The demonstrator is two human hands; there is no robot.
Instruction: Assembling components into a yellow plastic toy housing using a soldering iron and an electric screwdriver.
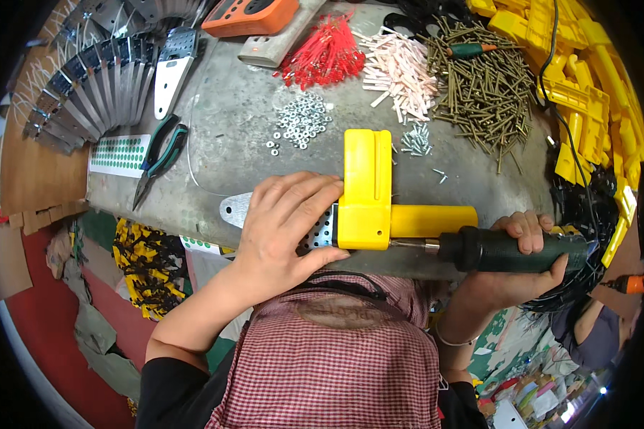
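Observation:
My left hand (283,222) is closed on a silver metal plate (236,209) with a rounded end, its fingertips against the yellow plastic housing (365,193) fixed to the plate's right end. A yellow handle-like bar (436,220) sticks out to the right from the housing. My right hand (533,247) wraps round a dark electric screwdriver (490,249) lying level. Its bit (406,243) points left and meets the lower right side of the housing. The screw, if any, at the bit's tip is too small to make out.
Pliers (161,154) and a sticker sheet (118,154) lie left, by fanned metal plates (107,86). Behind are nuts (300,118), small screws (417,139), red parts (329,53), pale sleeves (404,71), long brass screws (479,86) and an orange meter (249,14). Yellow housings (587,93) pile right.

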